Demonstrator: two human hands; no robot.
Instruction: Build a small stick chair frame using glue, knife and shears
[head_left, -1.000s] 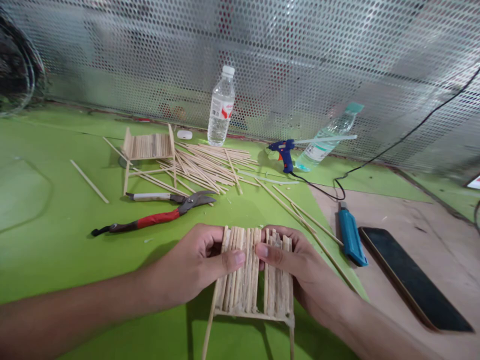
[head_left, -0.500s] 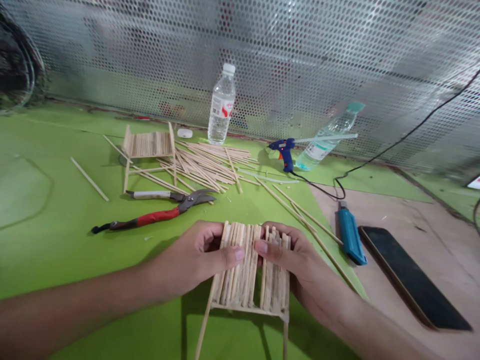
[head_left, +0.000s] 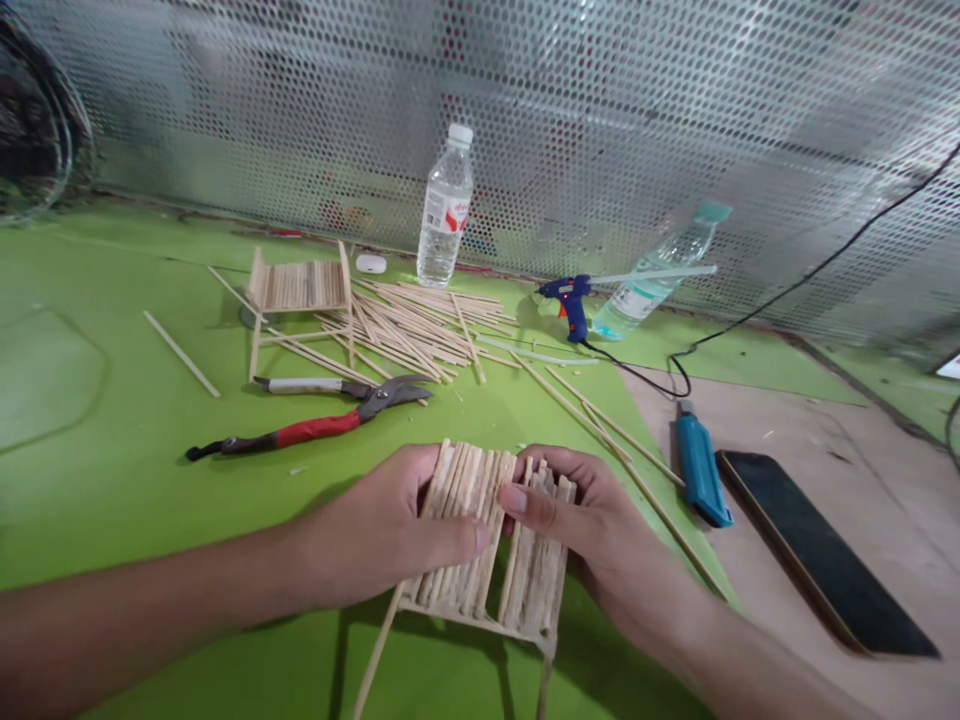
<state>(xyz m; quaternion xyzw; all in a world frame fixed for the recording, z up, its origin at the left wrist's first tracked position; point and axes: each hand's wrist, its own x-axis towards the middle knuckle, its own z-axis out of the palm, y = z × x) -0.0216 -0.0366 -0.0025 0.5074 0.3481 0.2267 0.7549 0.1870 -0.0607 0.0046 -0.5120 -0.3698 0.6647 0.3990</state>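
Between my two hands is a small stick-built chair (head_left: 465, 540), its slats lying side by side with a gap right of the middle. My left hand (head_left: 405, 525) grips its left side, thumb pressed across the slats. On the other side, my right hand (head_left: 600, 525) holds the right part, its thumb tip beside the gap. Two thin legs of the chair reach down toward the bottom edge of the view. Fingers behind the slats are hidden. Beyond my left hand lie pruning shears (head_left: 322, 425) with one red and one white handle.
A second stick chair (head_left: 300, 288) stands at the back left beside a pile of sticks (head_left: 420, 325). Further right are a water bottle (head_left: 445, 210), a blue glue gun (head_left: 570, 305) and a tilted greenish bottle (head_left: 660, 275). A teal utility knife (head_left: 701, 468) and a phone (head_left: 817, 550) lie right.
The chair has tilted in my hands, its lower edge and legs swinging to the left. Both hands keep their hold; the things on the table stay put.
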